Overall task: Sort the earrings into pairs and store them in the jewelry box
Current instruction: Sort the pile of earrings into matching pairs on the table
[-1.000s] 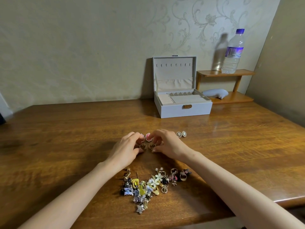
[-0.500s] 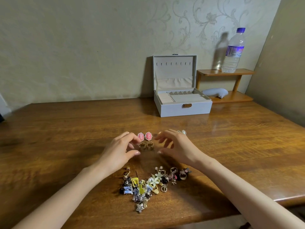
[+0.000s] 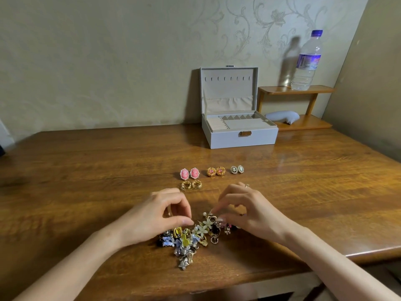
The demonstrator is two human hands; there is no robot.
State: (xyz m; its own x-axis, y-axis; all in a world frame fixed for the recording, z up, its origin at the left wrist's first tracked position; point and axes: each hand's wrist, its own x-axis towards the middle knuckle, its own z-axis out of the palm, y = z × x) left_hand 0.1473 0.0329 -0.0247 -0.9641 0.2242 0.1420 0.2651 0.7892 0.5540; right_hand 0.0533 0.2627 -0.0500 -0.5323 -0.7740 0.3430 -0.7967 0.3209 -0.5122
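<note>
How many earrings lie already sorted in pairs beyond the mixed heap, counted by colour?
Pink cameo earrings: 2
Gold earrings with orange-pink stones: 2
Pale grey cameo earrings: 2
Gold openwork earrings: 2
Total: 8

Wooden table (image 3: 86, 170) carries the open jewelry box (image 3: 243, 137) at back, a small shelf (image 3: 303, 124) beside it, four earring pairs (image 3: 215, 171) mid-table, a jumbled heap (image 3: 184, 242) nearest.
</note>
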